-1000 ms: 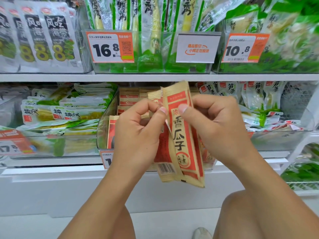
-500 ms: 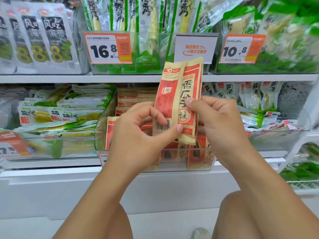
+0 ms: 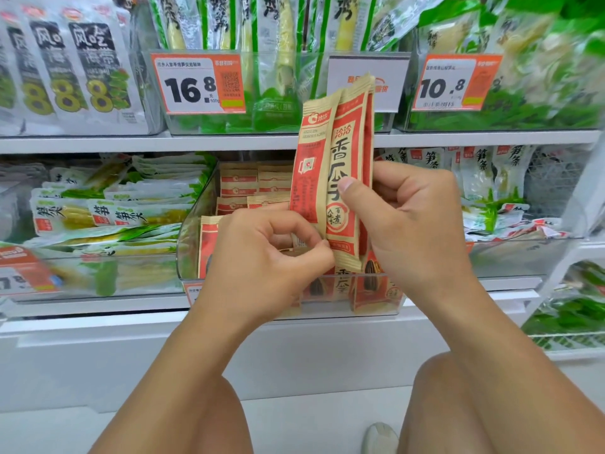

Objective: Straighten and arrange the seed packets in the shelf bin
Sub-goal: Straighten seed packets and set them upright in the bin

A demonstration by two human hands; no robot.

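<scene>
Raised and turned upright since a second ago, when they hung low and tilted in front of the bin, the held seed packets (image 3: 334,178) now stand nearly vertical above the clear shelf bin (image 3: 193,231), their tops overlapping the white tag on the shelf above. They seem to be two or three packets stacked face to face, probably held that way so their edges can be squared before they go back in. The right hand (image 3: 406,221) grips the stack from its right side, thumb pressed across the printed front and fingers curled round the back, which keeps the faces flat together. The left hand (image 3: 268,257) sits lower, its thumb and forefinger pinching the bottom left corner of the stack, likely to tug the lower edges level. Neither hand is slack; both hold the same bundle. Below and behind the hands, more seed packets in the bin (image 3: 239,185) lie in loose rows at the back, and others stand against the front wall, so the bin's contents are only partly in order. Holding the bundle over the bin's front half suggests it is meant to drop in there. To the left lie green-and-white snack pouches (image 3: 108,211), and the orange price tag (image 3: 196,83) marks the shelf above. Bare knees show at the bottom; the person appears to crouch.
</scene>
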